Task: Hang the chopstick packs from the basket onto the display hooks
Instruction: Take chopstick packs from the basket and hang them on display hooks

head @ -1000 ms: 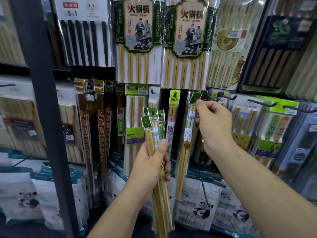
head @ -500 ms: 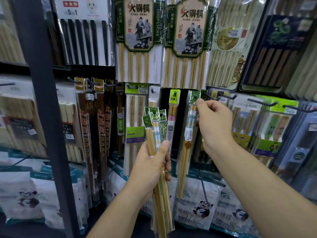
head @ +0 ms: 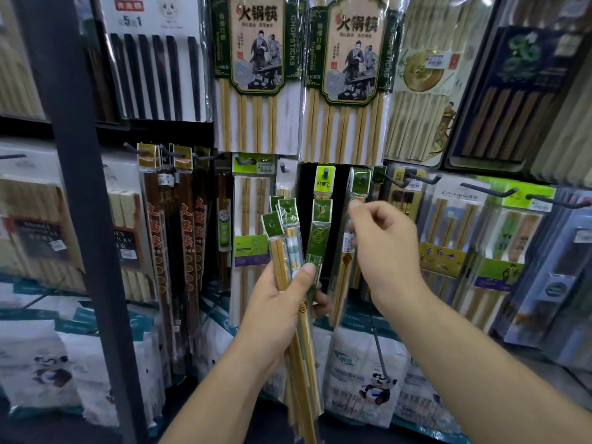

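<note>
At the display hooks point(head: 487, 189) | left hand point(head: 275, 309) fingers clamped round chopstick packs point(head: 288, 248) | right hand point(head: 384, 248) fingers curled beside hung pack point(head: 344, 274), grip: cannot tell

My left hand point(head: 278, 302) and right hand point(head: 387, 248) are bare. Both forearms point(head: 480, 363) are uncovered, and my thumbnail point(head: 309, 268) is cut short.

The left hand point(head: 282, 302) gripped a bundle of chopstick packs point(head: 290, 238); the right hand point(head: 381, 248), fingers curled, was at a hanging pack point(head: 358, 187).
</note>
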Demonstrator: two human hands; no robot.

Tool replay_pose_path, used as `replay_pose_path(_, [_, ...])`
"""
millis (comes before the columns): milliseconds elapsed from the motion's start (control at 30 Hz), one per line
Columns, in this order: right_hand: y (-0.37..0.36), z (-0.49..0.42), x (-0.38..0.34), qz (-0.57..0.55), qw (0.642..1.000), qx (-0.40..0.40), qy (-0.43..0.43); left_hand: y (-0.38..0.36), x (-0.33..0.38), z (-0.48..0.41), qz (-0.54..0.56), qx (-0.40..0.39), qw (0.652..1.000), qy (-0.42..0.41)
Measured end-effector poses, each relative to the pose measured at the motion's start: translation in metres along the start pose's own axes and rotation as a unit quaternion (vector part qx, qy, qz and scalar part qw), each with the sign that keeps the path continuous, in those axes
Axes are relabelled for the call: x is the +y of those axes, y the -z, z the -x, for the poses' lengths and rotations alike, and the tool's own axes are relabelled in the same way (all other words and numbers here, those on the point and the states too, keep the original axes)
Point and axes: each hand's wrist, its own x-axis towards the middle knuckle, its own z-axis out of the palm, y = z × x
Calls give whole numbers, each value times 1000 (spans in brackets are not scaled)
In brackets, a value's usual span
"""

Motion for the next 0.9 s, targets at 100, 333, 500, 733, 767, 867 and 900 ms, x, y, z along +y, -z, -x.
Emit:
replay_pose_path(100, [-2,14,0,23,997,-73,27,-3,0,1,4,-6,1000,1])
replay_pose_path(333, [4,2,-8,12,998,-40,36,-4,-1,1,5,-13,1000,13])
replay_pose_path(500, [10,-20,-15,-26,999,19,10,1,-6,-2,-85,32,996,1])
replay_pose_path(733, [9,-27,-7,-24,999,48,-1,1,-5,-3,-56,4,998,-7])
replay_pose_path(767, [8,-28,-6,-24,998,52,0,0,-5,-2,-56,-1,998,-8])
replay_pose_path(867, [7,-27,-5,-26,998,61,3,0,-3,0,-69,-7,997,-12])
replay_pose_path(900, [7,-27,-4,-29,998,63,1,0,-2,0,-69,-8,998,-11])
